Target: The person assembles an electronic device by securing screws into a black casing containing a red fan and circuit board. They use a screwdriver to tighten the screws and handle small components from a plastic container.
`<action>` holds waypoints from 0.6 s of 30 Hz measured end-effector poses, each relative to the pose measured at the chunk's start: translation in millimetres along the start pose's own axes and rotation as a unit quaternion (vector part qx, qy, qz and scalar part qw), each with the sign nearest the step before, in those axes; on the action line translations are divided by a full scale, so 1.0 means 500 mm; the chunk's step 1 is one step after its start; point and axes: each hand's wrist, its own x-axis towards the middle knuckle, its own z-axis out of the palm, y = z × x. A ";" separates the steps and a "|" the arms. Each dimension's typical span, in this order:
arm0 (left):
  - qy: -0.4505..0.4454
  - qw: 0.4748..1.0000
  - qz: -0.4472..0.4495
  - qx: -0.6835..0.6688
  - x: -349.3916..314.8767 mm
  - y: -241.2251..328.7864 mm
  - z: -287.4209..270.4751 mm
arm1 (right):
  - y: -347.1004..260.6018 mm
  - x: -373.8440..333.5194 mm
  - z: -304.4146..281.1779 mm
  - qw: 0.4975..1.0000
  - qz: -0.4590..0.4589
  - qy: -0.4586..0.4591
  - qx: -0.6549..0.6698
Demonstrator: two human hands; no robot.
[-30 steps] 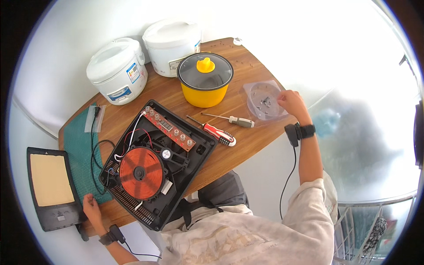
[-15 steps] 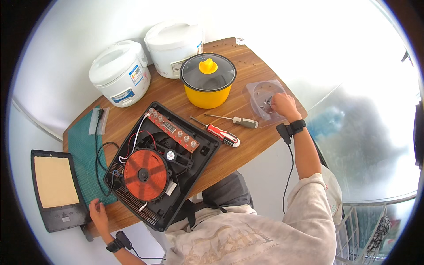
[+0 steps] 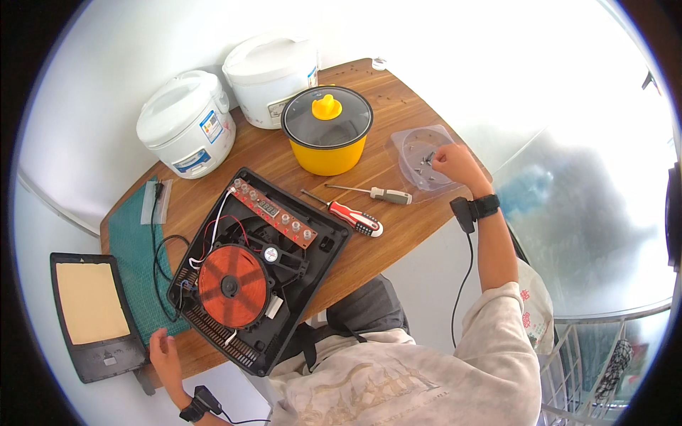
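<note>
My right hand (image 3: 458,168) is over a clear plastic tray (image 3: 410,175) at the table's right side, with its fingers pinched together. Several small screws (image 3: 427,157) lie in the tray by my fingertips; whether one is between them is hidden. At the lower left, my left hand (image 3: 165,358) hangs at the table edge near the green cutting mat (image 3: 131,234), fingers loosely apart and holding nothing. Between my hands rests an opened black induction cooker base (image 3: 323,259), its orange-red coil (image 3: 238,302), fan and red circuit board (image 3: 291,222) exposed.
A red-and-white screwdriver (image 3: 359,220) and a grey-handled screwdriver (image 3: 391,196) lie right of the base. Behind stand a yellow lidded pot (image 3: 327,156) and two white rice cookers (image 3: 174,131). A black panel (image 3: 96,355) with a tan sheet sits far left; a black power cord (image 3: 158,277) crosses the mat.
My right hand stays at the tray, its fingers shifted slightly among the screws. The left hand has dropped slightly from the mat's edge. The whole view has shifted a little.
</note>
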 end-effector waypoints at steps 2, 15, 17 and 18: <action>-0.011 1.000 0.018 -0.020 -0.003 0.024 0.008 | 0.014 0.015 0.013 0.997 0.004 -0.025 -0.076; -0.040 0.999 0.014 -0.025 -0.057 0.133 -0.009 | -0.039 0.147 0.035 0.987 -0.004 -0.123 -0.103; -0.051 0.998 0.004 -0.023 -0.068 0.132 -0.020 | -0.058 0.146 0.046 0.985 -0.036 -0.091 -0.142; -0.057 0.998 -0.002 -0.023 -0.074 0.131 -0.025 | -0.066 0.147 0.050 0.983 -0.052 -0.075 -0.161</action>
